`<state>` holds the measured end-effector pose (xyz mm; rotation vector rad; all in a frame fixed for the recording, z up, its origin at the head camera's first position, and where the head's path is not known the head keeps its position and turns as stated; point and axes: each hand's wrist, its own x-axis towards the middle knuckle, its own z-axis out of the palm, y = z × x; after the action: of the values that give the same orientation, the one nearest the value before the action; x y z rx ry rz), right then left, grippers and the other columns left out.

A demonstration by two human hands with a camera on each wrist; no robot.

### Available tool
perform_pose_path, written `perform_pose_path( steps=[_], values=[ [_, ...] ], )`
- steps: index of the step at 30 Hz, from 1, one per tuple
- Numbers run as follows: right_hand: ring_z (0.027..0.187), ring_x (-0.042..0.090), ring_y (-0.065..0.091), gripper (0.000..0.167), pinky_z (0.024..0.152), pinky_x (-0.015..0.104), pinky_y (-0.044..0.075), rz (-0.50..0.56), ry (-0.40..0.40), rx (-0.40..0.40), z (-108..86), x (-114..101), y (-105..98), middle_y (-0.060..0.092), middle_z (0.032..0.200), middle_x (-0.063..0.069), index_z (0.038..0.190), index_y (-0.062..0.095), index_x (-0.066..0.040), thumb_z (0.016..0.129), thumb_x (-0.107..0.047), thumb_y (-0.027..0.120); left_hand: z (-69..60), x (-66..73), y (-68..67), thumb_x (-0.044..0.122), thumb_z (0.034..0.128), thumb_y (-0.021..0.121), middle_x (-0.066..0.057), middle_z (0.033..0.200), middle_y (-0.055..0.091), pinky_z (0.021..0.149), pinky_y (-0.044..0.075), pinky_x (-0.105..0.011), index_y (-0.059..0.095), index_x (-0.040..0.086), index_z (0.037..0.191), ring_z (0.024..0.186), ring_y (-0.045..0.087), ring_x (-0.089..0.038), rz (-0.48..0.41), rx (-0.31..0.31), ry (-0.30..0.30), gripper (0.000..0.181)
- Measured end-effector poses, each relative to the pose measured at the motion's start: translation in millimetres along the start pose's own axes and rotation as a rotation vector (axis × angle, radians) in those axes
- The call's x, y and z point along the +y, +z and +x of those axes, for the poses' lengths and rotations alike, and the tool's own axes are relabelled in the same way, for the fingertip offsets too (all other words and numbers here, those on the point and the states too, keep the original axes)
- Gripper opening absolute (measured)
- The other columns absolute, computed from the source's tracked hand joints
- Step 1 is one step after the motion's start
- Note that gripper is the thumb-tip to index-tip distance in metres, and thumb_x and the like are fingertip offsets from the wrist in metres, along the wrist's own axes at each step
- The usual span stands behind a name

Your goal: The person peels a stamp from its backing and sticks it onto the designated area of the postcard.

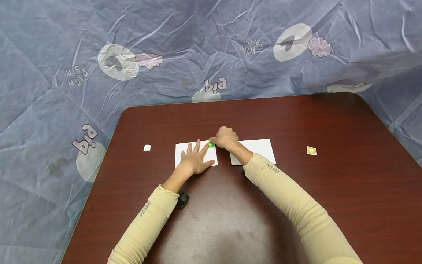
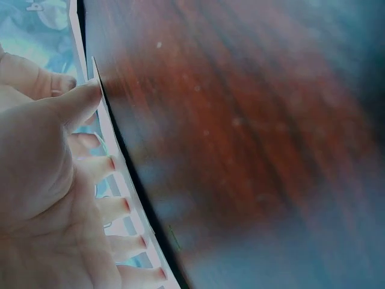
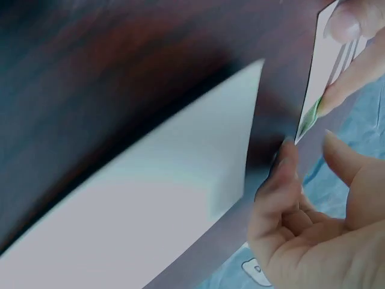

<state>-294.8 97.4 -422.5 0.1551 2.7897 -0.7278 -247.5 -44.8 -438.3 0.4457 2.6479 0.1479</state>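
The left hand (image 1: 193, 161) lies flat with fingers spread on a white sheet (image 1: 211, 154) and has hold of nothing; its index fingertip reaches the green square (image 1: 211, 145) at that sheet's far right corner. The right hand (image 1: 226, 138) is mostly curled beside the same corner, thumb and index tip apart, with nothing visibly between them; whether it touches the square, I cannot tell. The sheet could skid or twist if the left palm eased while the right fingers pushed, and a fingertip catching the square's edge might crease it or drag it crooked. The right forearm crosses a second sheet (image 1: 260, 148), so its sleeve (image 1: 287, 194) could nudge that one. A white square (image 1: 147, 147) and a yellowish square (image 1: 311, 150) lie well apart on the counter (image 1: 283, 117), obstructing nothing.
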Motion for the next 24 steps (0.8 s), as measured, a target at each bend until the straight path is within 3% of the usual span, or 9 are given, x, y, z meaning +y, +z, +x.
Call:
perform_pose_path(
  steps=[3,6,10,16,24],
  values=[
    [0.1,0.03,0.058,0.042,0.082,0.043,0.048,-0.08,-0.043,0.026,2.0,2,-1,0.062,0.11,0.012,0.11,0.062,-0.005,0.093,-0.042,0.06,0.0,-0.5,0.4,0.058,0.0962,0.038,-0.01,0.158,-0.003,0.108,0.014,-0.059,0.01,0.026,0.154,0.142,-0.001,-0.038,-0.009,0.006,0.002,0.073],
    [0.12,0.035,0.043,0.054,0.097,0.048,0.037,-0.172,-0.086,0.027,3.3,4,0,0.047,0.131,0.017,0.132,0.049,-0.007,0.095,-0.046,0.053,0.0,-0.5,0.6,0.058,0.0962,0.038,-0.009,0.158,-0.002,0.108,0.014,-0.059,0.01,0.026,0.154,0.142,-0.001,-0.038,-0.008,0.01,0.004,0.072],
    [0.131,0.037,0.026,0.065,0.105,0.051,0.023,-0.288,-0.095,-0.008,5.0,6,5,0.027,0.146,0.018,0.148,0.032,-0.013,0.097,-0.053,0.043,0.7,-0.7,1.7,0.058,0.0963,0.038,-0.009,0.158,-0.002,0.108,0.013,-0.06,0.01,0.026,0.154,0.142,-0.001,-0.038,-0.009,0.011,0.006,0.072],
    [0.139,0.039,0.01,0.072,0.11,0.053,0.01,-0.374,-0.09,-0.058,6.7,9,11,0.012,0.154,0.018,0.154,0.017,-0.019,0.097,-0.059,0.035,1.6,-0.7,3.8,0.059,0.0963,0.038,-0.009,0.158,-0.004,0.108,0.012,-0.059,0.008,0.026,0.154,0.142,-0.002,-0.037,-0.008,0.005,0.003,0.073],
    [0.141,0.039,0.001,0.071,0.111,0.053,0.005,-0.334,-0.056,-0.095,7.1,11,13,0.004,0.156,0.018,0.154,0.009,-0.025,0.097,-0.06,0.032,1.7,-0.3,2.7,0.059,0.0961,0.037,-0.008,0.158,-0.004,0.109,0.012,-0.058,0.007,0.027,0.154,0.142,-0.002,-0.037,-0.004,0.004,-0.006,0.073]
  ],
)
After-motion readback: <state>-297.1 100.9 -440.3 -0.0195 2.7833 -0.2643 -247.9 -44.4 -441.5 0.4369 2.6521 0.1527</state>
